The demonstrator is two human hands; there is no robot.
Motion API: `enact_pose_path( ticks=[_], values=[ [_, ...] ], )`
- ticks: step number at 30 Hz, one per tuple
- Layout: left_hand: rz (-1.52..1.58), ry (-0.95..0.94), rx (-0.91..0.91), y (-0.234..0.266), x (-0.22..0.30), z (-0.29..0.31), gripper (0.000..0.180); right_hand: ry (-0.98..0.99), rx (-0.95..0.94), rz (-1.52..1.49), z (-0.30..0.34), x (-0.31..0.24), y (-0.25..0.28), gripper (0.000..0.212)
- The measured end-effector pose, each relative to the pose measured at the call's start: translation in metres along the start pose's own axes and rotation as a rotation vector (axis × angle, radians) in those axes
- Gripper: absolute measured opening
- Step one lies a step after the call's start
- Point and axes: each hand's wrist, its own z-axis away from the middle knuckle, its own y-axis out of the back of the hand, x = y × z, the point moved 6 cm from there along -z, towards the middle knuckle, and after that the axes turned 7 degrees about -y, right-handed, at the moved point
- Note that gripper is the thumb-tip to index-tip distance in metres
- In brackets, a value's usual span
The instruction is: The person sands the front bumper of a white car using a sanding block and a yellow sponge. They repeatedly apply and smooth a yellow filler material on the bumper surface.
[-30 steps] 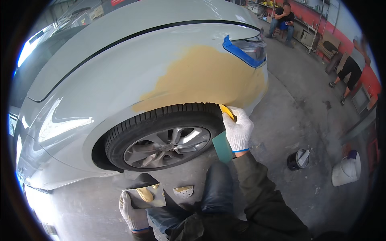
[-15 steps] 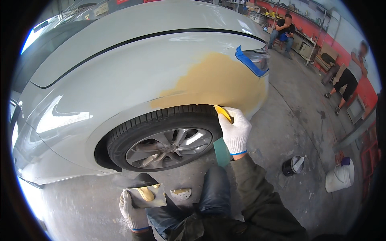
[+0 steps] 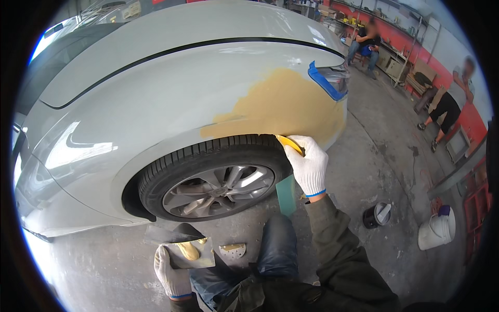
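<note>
In my gloved right hand [image 3: 307,169] is a yellow spreader [image 3: 292,144], pinched with its edge at the rim of the wheel arch. Tan body filler [image 3: 283,101] covers a broad patch of the pale grey car fender [image 3: 171,99] above it. The black tyre [image 3: 200,156] and silver wheel [image 3: 221,191] lie just left of this hand. Low at the left, my gloved left hand [image 3: 171,275] grips the side of a flat grey mixing board [image 3: 204,261]. A lump of yellowish filler [image 3: 188,252] sits on that board.
Blue masking tape [image 3: 323,82] edges the headlight. On the floor are a green sheet [image 3: 286,196], a perforated half-round piece [image 3: 232,251], a black can [image 3: 377,216] and a white bucket [image 3: 435,229]. Two people, one seated [image 3: 368,41] and one standing [image 3: 451,104], are at the back right.
My right hand and the spreader have shifted slightly right at the arch rim. My left hand holds the board in nearly the same spot. The standing person's pose differs a little.
</note>
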Motion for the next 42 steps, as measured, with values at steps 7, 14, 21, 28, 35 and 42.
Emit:
enact_pose_path(
  ticks=[7, 14, 21, 28, 35, 42],
  values=[
    [0.003, 0.011, 0.0, 0.005, 0.002, -0.002, 0.026, 0.115, -0.006, -0.055, 0.004, -0.038, -0.024, 0.018],
    [-0.05, -0.017, -0.024, -0.001, 0.008, -0.008, 0.027, 0.111, -0.165, -0.188, 0.018, -0.069, -0.043, 0.017],
    [-0.125, -0.088, -0.122, -0.05, 0.029, -0.014, 0.029, -0.384, -0.416, -0.514, 0.054, -0.046, -0.033, 0.022],
    [-0.038, -0.026, -0.25, -0.115, 0.03, -0.021, 0.025, -0.468, -0.689, -0.629, 0.068, -0.082, -0.025, 0.02],
    [-0.1, -0.132, -0.163, -0.114, 0.031, -0.029, 0.024, -0.49, -0.83, -0.546, 0.08, -0.074, -0.017, 0.021],
    [0.042, -0.066, -0.142, -0.113, 0.023, -0.02, 0.025, -0.492, -0.653, -0.568, 0.074, -0.07, -0.005, 0.02]
  ],
)
